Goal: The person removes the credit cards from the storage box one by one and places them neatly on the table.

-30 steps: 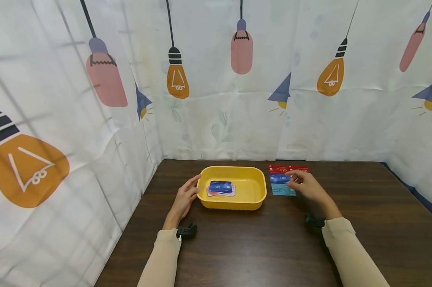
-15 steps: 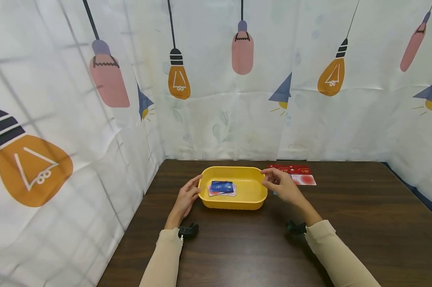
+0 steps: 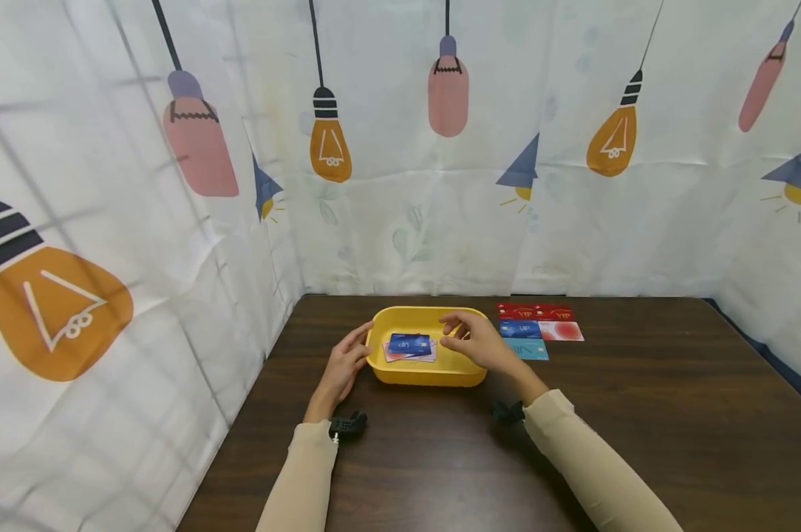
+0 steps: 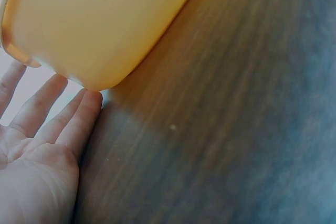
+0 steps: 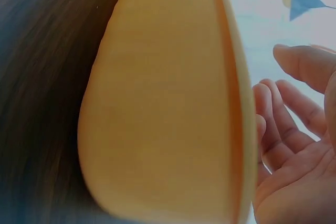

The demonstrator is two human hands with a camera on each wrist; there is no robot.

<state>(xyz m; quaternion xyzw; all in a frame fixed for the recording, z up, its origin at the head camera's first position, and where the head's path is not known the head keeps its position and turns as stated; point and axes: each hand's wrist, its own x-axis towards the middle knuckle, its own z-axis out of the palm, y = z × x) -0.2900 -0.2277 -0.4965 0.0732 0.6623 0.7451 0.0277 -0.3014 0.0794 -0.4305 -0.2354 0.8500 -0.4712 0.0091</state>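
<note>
My left hand [image 3: 342, 369] touches the left end of a yellow plastic tray [image 3: 434, 377] with its fingertips. In the left wrist view the straight fingers [image 4: 79, 121] meet the tray's outer wall. Above the tray's right half hovers my right hand [image 3: 478, 343], thumb and fingers apart with nothing between them. The right wrist view shows that hand's thumb [image 5: 304, 66] and loosely bent fingers beyond the rim. A blue VIP card [image 3: 410, 344] lies on top of a small stack of cards in the tray's left part, near the right hand's fingertips.
Right of the tray, cards lie in rows on the dark wooden table [image 3: 427, 458]: two red VIP cards [image 3: 536, 312], a blue card [image 3: 519, 329], a white card with a red circle [image 3: 561, 331] and a light-blue card [image 3: 527, 349]. A patterned curtain [image 3: 400, 222] stands behind.
My right hand has moved left from over the laid-out cards to above the tray, uncovering the white card with the red circle. The left hand stays at the tray's left end.
</note>
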